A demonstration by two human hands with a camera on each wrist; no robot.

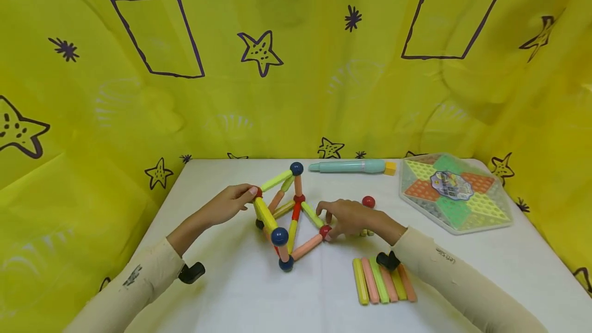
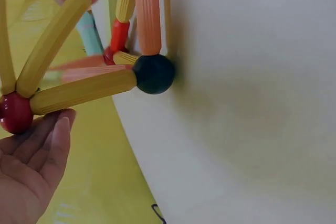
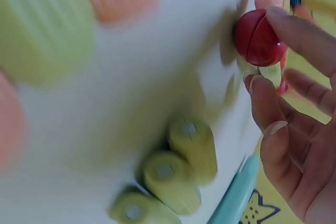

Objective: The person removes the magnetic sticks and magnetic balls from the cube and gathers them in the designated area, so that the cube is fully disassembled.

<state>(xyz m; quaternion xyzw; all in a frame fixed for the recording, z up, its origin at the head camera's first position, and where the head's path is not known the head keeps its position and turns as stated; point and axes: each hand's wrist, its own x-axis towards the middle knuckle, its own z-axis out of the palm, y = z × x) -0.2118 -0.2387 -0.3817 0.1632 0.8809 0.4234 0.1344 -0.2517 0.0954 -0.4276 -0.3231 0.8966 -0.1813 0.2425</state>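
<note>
"What's carrying it all?"

"The white desk [image 1: 222, 292]. The rod-and-ball frame [image 1: 293, 230] stands on it, between the two hands."

"Heavy?"

"I'd expect it light but loose: rigid pieces, joints that may swivel or pop apart if it's lifted by one corner. Support both sides."

"And the hands?"

"Left hand [image 1: 226, 203] at a raised corner, right hand [image 1: 347, 216] at a low one, both grips pinching."

"The rods?"

"Stiff, probably plastic, hardly fragile. Ridges on the yellow rod [image 2: 84, 91] nearest the left fingers should stop it slipping; take it mid-length."

"Pinching what, exactly?"

"The smallest parts. The right has finger and thumb around the low red ball [image 3: 257, 39]; the left seems to hold the raised red ball [image 2: 17, 113], though its wrist view shows only one side. Both look glossy, likely slippery, so pinch across the widest part"
</note>
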